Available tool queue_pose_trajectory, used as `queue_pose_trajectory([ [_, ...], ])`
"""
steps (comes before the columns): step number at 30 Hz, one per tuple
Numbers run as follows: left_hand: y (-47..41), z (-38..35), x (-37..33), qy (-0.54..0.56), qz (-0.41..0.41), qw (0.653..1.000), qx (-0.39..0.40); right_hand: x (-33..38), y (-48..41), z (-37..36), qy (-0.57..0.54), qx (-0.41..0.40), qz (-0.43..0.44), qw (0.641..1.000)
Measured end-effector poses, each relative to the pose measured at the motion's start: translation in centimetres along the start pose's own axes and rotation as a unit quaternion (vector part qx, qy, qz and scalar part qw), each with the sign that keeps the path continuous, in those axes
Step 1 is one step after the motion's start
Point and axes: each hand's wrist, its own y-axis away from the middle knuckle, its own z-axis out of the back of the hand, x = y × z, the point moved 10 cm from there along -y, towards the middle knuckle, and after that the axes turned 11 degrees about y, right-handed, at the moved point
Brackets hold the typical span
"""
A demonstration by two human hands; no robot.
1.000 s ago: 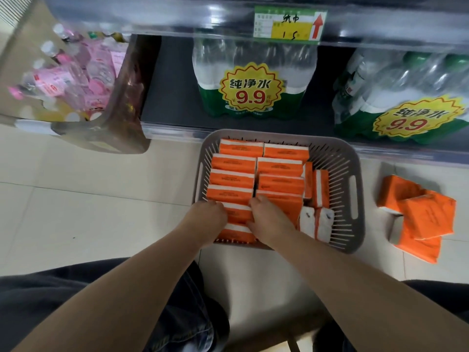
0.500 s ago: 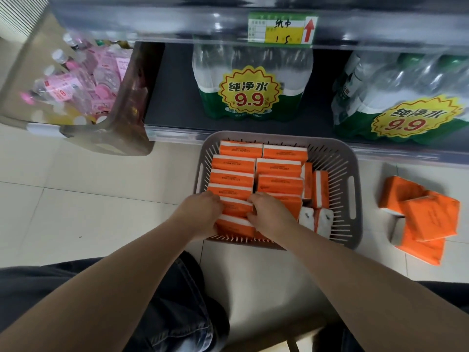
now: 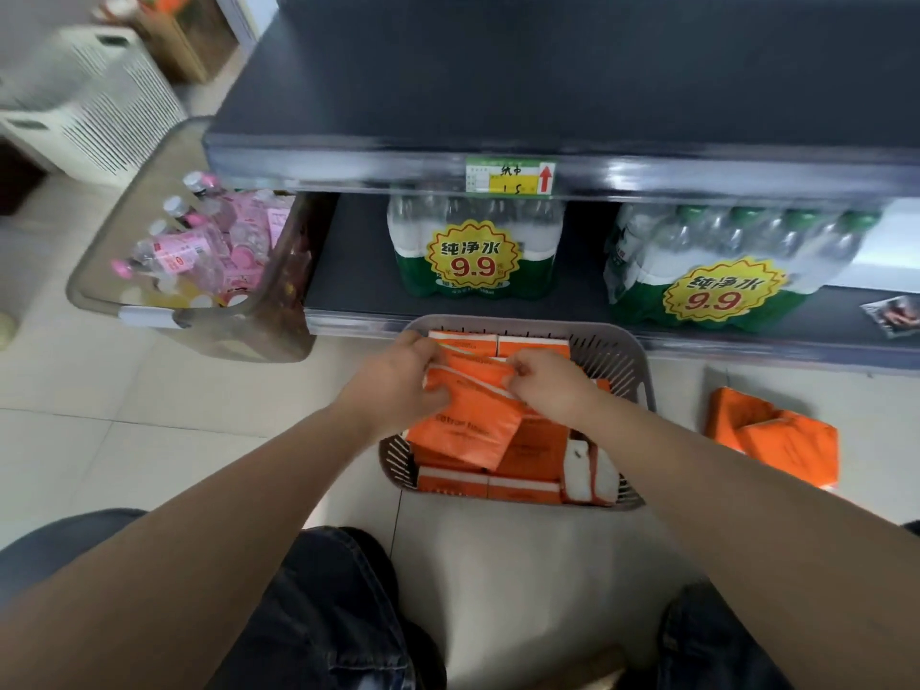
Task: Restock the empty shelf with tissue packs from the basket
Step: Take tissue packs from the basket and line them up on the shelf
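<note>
As the left grip [image 3: 398,385] and right grip [image 3: 547,385] clench tissue packs [image 3: 468,425] between them, basket [image 3: 630,361] just beneath, these look light and squashy: hold the ends.

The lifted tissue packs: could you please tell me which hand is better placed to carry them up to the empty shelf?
Probably the left hand: it wraps one end of the tissue packs, while the right hand only pinches their top edge.
</note>
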Motion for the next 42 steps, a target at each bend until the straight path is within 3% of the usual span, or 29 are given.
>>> queue_pose_trajectory([
  [6,0.6,3.3,-3.6,0.069,-0.016,0.995,-0.070,0.9,2.8,3.3,-0.125,0.037,-0.032,0.991],
  [11,1.3,6.4,-6.5,0.125,-0.031,0.983,-0.130,2.1,5.3,5.3,-0.306,0.060,-0.033,0.949],
  [16,2.6,8.9,-8.9,0.115,-0.032,0.977,-0.177,3.6,6.9,7.9,-0.375,0.058,0.004,0.925],
  [20,2.8,10.0,-8.6,0.182,0.034,0.969,-0.165,4.5,7.1,10.2,-0.381,0.057,0.036,0.922],
  [24,1.6,11.9,-8.7,0.280,0.070,0.942,-0.171,5.5,6.0,13.4,-0.374,0.041,0.059,0.925],
  [28,-1.3,16.3,-10.0,0.305,0.019,0.925,-0.224,7.1,3.7,18.4,-0.378,-0.015,0.080,0.922],
  [36,-8.2,24.0,-6.0,0.432,0.018,0.841,-0.327,12.3,-2.7,25.4,-0.476,-0.115,0.131,0.862],
  [42,-14.0,27.6,-2.9,0.466,0.005,0.814,-0.348,16.9,-9.1,25.7,-0.535,-0.109,0.149,0.824],
])
